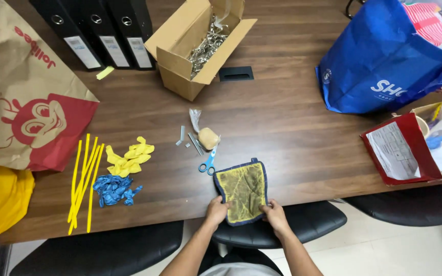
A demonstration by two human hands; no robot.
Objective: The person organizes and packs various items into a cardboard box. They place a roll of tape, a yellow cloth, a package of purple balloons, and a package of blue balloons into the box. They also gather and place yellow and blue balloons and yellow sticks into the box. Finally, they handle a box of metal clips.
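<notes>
Yellow cloth: a quilted square pouch [242, 191] with dark blue binding, lying flat at the near edge of the table [292, 133], its near corners overhanging toward me.
Left hand: my left hand [216, 210] pinches the near left corner, fingers closed on the binding.
Right hand: my right hand [275, 215] grips the near right corner the same way, closed on the edge.
Lie of the pouch: it stretches straight away from me, slightly tilted, with a small blue loop at the far edge; both hands sit equally close, one at each near corner.
Just beyond: blue-handled scissors [208, 163] touch or nearly touch the far left corner; past them a tan lump in clear wrap [207, 137] and a few small grey metal strips [190, 140].
Left side: yellow balloons [129, 156], blue balloons [113, 190] and long yellow sticks [82, 181], well apart from my hands.
Far side: an open cardboard box of metal clips [198, 43], black binders [95, 31], a brown paper bag [24, 97].
Right side: a blue shopping bag [384, 61] and a red folder [401, 151].
</notes>
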